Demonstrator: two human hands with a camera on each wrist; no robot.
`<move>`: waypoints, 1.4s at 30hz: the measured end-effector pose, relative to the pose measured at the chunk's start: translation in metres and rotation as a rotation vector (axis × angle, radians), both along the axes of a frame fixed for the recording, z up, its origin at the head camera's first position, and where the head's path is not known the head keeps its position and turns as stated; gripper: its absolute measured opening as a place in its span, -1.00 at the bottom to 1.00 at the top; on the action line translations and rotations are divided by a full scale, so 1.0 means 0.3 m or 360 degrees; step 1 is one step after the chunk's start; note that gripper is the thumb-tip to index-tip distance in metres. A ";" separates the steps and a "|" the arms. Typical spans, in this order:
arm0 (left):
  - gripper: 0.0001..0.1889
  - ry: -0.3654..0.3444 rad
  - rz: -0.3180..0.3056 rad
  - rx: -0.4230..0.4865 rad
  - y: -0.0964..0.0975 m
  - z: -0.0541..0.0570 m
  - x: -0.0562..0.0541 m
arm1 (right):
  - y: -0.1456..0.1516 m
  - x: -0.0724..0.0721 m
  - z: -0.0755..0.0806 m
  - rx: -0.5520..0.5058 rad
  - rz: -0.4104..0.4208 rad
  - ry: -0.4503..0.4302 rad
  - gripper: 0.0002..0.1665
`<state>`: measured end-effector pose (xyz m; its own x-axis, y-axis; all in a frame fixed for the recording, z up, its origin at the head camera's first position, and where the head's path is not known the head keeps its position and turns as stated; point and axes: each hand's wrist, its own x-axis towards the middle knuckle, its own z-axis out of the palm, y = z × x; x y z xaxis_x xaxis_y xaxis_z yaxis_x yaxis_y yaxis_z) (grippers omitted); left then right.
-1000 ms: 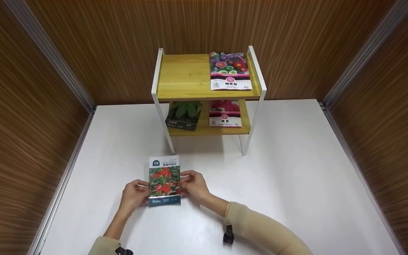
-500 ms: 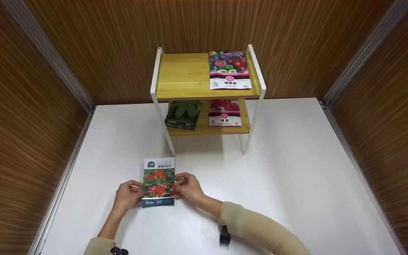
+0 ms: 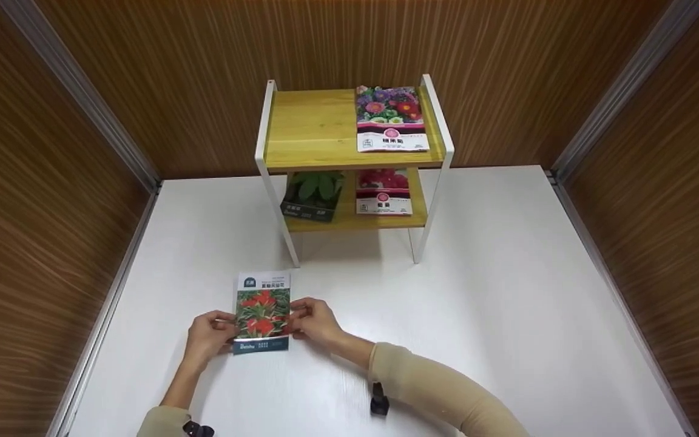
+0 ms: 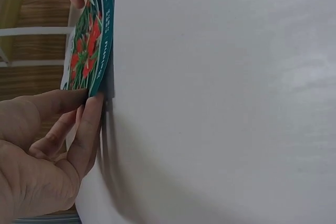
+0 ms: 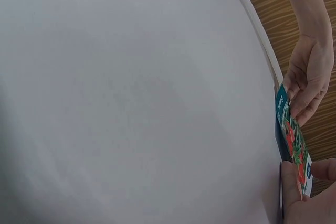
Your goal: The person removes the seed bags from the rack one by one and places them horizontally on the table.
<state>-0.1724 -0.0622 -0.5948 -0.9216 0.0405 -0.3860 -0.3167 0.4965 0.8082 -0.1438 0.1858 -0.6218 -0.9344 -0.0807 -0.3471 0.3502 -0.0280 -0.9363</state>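
Note:
A seed packet (image 3: 263,312) with red flowers, a white top and a teal bottom band is in both hands, in front of the shelf. My left hand (image 3: 205,338) pinches its left edge between thumb and fingers. At the right edge, my right hand (image 3: 319,323) grips it the same way. From the left wrist, the packet (image 4: 90,51) looks slightly bowed, close to the white surface, with the left hand's fingers (image 4: 86,129) at its near edge. The right wrist view shows the packet (image 5: 295,142) edge-on between both hands; part of the right hand is cut off.
Behind stands a two-tier shelf (image 3: 310,130) with white side frames. A colourful flower seed packet (image 3: 392,118) lies on the top right. Below are a dark green leaf packet (image 3: 312,195), set askew on the left, and a pink flower packet (image 3: 384,193). Wood-grain walls enclose the white table (image 3: 477,291).
Both hands have moved left together, carrying the red-flower seed packet with them. Their grip on its two side edges is the same. The packets on the shelf stay put.

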 end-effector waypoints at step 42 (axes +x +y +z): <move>-0.65 0.0049 0.0103 -0.0071 -0.013 -0.006 -0.009 | 0.010 -0.011 0.032 -0.0012 0.0142 0.0053 -0.54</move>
<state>-0.1750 -0.0661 -0.5966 -0.9331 -0.0362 -0.3578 -0.3248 0.5115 0.7955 -0.1471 0.1887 -0.6122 -0.9343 -0.1667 -0.3151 0.3203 -0.0049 -0.9473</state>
